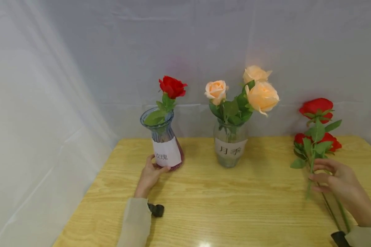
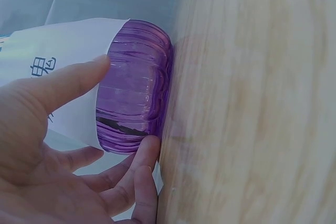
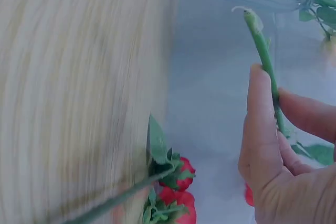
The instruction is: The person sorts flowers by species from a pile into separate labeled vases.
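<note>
My left hand (image 1: pixel 149 175) holds the base of a ribbed glass vase (image 1: pixel 165 135), blue on top and purple below, with a white paper label in dark characters. In the left wrist view, the thumb lies over the label's edge, and the fingers curve round the purple base (image 2: pixel 128 85). A single red rose (image 1: pixel 172 87) stands in this vase. Over at the right, my right hand (image 1: pixel 343 178) pinches the green stem (image 3: pixel 265 56) of another red rose (image 1: pixel 317 109), its bloom up and the cut end free in the right wrist view.
More red roses (image 1: pixel 330 141) lie on the wooden table (image 1: pixel 204 199) beneath the right hand, stems toward the front. A clear labelled vase (image 1: pixel 228 162) with several peach roses (image 1: pixel 262 96) stands between the hands. White sheeting (image 1: pixel 142 51) hangs behind the table.
</note>
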Motion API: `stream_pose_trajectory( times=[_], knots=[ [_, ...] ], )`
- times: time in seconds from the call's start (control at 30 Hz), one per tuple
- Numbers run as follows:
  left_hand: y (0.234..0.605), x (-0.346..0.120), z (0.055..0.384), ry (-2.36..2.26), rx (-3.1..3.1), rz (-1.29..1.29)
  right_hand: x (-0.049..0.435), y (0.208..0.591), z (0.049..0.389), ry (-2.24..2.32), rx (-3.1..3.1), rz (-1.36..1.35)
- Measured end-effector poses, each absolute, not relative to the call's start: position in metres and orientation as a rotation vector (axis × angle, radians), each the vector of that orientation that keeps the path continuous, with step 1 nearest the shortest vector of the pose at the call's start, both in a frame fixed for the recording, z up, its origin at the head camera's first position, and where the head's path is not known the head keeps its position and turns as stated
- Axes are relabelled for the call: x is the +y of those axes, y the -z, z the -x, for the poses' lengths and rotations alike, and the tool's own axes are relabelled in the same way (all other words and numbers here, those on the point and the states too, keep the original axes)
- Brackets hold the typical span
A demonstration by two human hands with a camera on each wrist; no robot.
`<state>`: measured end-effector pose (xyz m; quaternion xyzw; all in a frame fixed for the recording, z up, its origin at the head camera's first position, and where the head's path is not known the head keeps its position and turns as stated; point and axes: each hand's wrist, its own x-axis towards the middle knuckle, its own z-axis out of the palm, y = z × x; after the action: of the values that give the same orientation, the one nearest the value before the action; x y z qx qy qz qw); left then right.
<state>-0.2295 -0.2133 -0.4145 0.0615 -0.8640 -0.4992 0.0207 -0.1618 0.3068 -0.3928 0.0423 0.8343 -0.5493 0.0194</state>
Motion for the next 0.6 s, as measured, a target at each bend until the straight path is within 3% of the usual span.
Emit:
stream_pose_trajectory(
  times=[0.6],
  knots=[
    [0.42, -0.215, 0.23, 1.565, -2.644, -0.171, 0.289, 0.387, 0.171, 2.582, 1.902, -0.038]
  ],
)
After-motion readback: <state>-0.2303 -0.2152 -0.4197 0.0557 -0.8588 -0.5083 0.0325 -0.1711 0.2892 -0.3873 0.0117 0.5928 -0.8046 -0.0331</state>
